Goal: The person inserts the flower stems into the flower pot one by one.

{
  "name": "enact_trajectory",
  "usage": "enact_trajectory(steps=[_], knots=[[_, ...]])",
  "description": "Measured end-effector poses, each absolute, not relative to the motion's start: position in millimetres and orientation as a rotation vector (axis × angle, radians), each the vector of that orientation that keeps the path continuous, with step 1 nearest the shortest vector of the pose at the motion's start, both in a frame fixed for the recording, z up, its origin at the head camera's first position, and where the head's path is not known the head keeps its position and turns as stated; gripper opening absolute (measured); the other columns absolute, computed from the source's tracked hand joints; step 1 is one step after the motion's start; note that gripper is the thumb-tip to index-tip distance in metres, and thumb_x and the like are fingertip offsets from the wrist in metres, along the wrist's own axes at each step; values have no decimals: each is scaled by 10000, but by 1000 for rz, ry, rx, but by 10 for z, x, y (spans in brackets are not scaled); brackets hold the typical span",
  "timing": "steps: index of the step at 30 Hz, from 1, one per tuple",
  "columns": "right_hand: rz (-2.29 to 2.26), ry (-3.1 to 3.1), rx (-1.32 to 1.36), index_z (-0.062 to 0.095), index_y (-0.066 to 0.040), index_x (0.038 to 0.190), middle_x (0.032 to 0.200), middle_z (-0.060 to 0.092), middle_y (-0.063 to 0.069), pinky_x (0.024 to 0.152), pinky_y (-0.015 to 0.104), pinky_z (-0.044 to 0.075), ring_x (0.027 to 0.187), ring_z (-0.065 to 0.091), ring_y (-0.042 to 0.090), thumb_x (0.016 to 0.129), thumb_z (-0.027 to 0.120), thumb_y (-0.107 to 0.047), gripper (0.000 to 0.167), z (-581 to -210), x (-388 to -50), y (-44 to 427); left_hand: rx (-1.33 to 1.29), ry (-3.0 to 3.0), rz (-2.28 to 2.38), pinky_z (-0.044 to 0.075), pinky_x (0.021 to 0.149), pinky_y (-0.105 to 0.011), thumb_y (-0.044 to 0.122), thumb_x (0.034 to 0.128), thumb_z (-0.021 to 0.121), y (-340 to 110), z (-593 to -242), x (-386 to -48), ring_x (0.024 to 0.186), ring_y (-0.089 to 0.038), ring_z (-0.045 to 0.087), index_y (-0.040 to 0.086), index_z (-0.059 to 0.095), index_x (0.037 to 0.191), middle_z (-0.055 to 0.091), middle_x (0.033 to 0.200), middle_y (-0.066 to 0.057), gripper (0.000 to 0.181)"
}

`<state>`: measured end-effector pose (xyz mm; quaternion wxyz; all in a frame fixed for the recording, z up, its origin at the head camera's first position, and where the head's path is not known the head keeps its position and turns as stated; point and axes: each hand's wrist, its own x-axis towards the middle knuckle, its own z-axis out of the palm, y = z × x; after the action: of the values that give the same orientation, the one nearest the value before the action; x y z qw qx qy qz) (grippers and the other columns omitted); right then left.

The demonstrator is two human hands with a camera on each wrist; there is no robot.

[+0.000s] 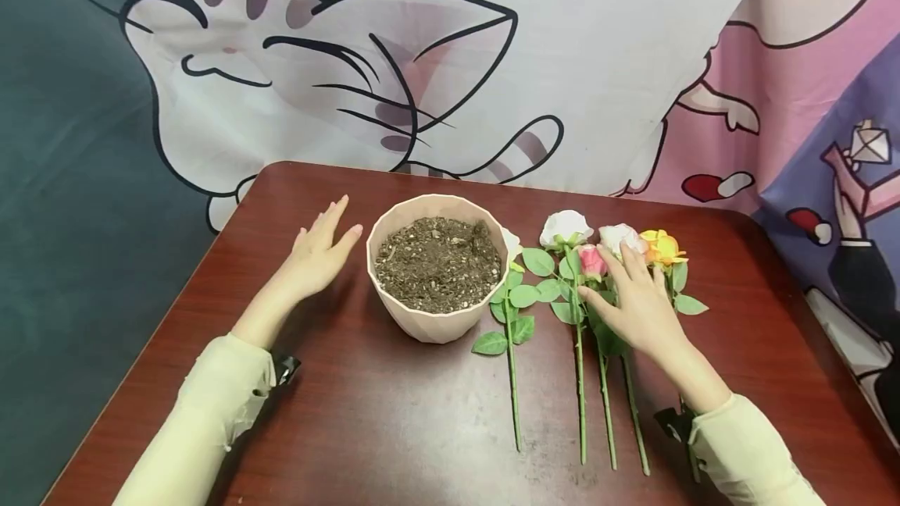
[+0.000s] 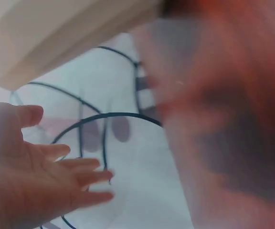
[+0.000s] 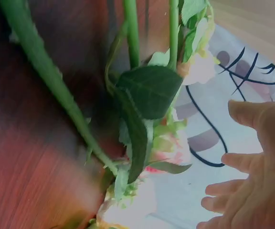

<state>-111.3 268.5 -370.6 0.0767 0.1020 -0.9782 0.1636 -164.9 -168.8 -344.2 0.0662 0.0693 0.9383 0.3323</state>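
A pale beige faceted pot [image 1: 429, 326] filled with dark soil [image 1: 439, 264] stands on the table. Left of it, my left hand [image 1: 318, 256] is held with fingers spread, apart from the pot; the left wrist view shows the same hand [image 2: 47, 171] holding nothing. My right hand [image 1: 641, 303] hovers over the roses, its fingers extended and nothing gripped. Beneath and beside it lie a white rose [image 1: 565, 229], a pink rose [image 1: 592, 261], a pale pink-white rose [image 1: 622, 239] and a yellow rose [image 1: 662, 247]. Another rose stem [image 1: 513, 381] lies beside the pot, its bloom partly hidden behind the rim.
The reddish-brown table [image 1: 394, 428] has rounded far corners. Behind it hangs a cloth backdrop [image 1: 619, 61] with a cartoon cat. The leafy stems point toward the near edge. A dark strap device [image 1: 284, 369] sits at the left wrist.
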Motion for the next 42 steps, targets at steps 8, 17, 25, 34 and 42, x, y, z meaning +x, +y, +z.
enact_trajectory(steps=[8, 17, 25, 34, 42], knots=[[473, -2790, 367, 552, -19, 1246, 1196, 582, 208, 919, 566, 402, 1102, 522, 397, 857, 667, -282, 483, -3661, -971, 2575, 196, 2724, 1315, 397, 990, -480, 507, 973, 358, -1634, -3221, -1456, 1190, -283, 518, 229, 349, 1444, 558, 1290, -117, 547], [416, -2834, 422, 679, -184, 959, 584, 574, -81, 392, 248, 330, 487, 468, 67, 853, 664, -353, 201, -3669, -711, 2397, 351, 2742, 1383, 473, 663, -284, 305, 988, 461, -1537, -3197, -1347, 748, -230, 625, 137, 525, 1308, 646, 881, -81, 367], [427, -2834, 480, 635, -173, 986, 539, 452, -145, 401, 230, 314, 457, 390, 36, 815, 701, -383, 279, -3777, -633, 2235, 386, 2628, 1485, 537, 633, -256, 188, 965, 511, -1498, -3188, -1332, 685, -182, 614, 127, 502, 1322, 618, 820, -94, 362], [341, -3085, 620, 500, -204, 755, 514, 425, -119, 399, 252, 335, 443, 395, 59, 800, 656, -533, 367, -3946, -580, 1949, 330, 2443, 1710, 521, 641, -271, 90, 931, 519, -1477, -3258, -1396, 633, -148, 576, 94, 489, 1311, 581, 786, -92, 382], [462, -3323, 506, 531, -214, 743, 567, 502, -85, 433, 290, 377, 497, 464, 84, 776, 661, -561, 372, -3995, -562, 1817, 282, 2385, 1825, 519, 608, -243, 55, 925, 519, -1461, -3330, -1379, 611, -131, 561, 69, 500, 1298, 571, 767, -59, 374]])
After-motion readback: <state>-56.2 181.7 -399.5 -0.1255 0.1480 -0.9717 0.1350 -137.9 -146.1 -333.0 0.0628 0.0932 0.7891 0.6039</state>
